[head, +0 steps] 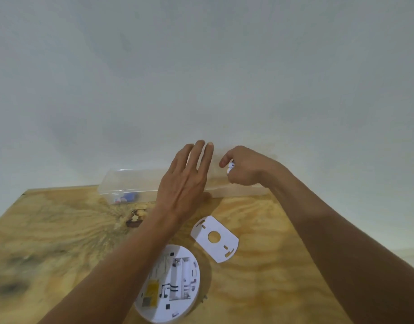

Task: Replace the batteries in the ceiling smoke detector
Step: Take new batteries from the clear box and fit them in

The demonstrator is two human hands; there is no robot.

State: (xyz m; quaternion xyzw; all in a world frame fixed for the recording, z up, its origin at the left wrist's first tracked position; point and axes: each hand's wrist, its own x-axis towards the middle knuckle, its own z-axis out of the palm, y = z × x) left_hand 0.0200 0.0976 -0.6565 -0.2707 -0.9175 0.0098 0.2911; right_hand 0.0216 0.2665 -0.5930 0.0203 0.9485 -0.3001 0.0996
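A knotty plywood tabletop (260,288) stands against a plain pale wall (201,66). Nearest, the round white plastic smoke detector (171,284) lies face down, its battery bay open and empty. Just beyond it rests the flat white mounting plate (215,239) with a round central hole. Farther back, the left hand (185,181) lies flat, fingers straight and close together, on a long clear plastic box (128,183). The right hand (245,167) is curled around small white batteries (231,167) above the box.
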